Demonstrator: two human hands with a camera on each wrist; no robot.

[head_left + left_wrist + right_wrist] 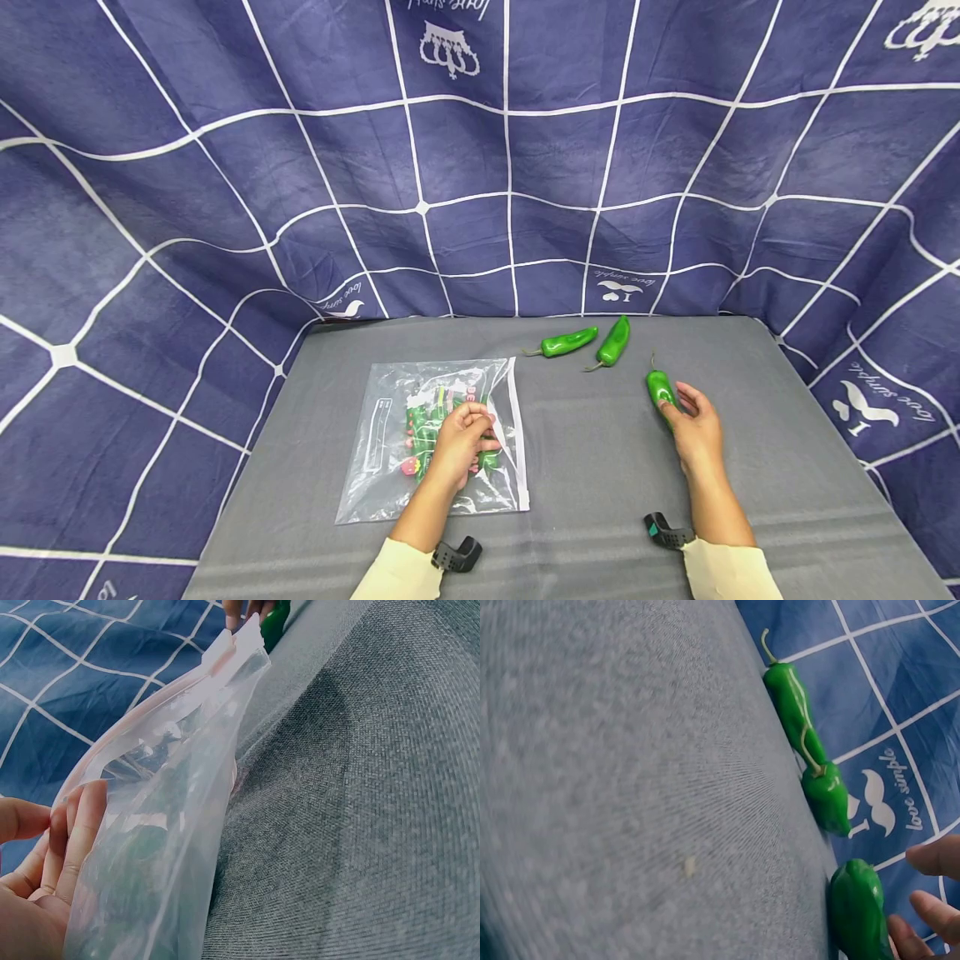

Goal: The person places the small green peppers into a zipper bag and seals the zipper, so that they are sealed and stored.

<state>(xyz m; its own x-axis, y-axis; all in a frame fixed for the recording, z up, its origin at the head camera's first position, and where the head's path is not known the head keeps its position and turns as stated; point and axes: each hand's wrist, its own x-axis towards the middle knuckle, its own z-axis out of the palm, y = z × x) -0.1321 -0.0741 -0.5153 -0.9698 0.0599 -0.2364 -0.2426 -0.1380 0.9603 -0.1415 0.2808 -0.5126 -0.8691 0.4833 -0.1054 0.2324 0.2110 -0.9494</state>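
Note:
A clear zip bag (386,383) lies on the grey table, with green and pink-red shapes showing at its middle. My left hand (459,446) is over it, pinching the plastic near the white zip edge between thumb and fingertips. In the left wrist view the bag's upper layer (161,832) is lifted beside those fingers. At the right, a green chili pepper (660,385) lies with its stem pointing away from me. My right hand (697,425) reaches this pepper from the near side, thumb at its near end and the other fingers spread beside it.
Two more green chili peppers, one lying crosswise (570,342) and one slanted (614,342), rest near the table's back edge. A blue curtain (465,233) with white grid lines hangs behind and beside the table. Each wrist wears a black band (457,556).

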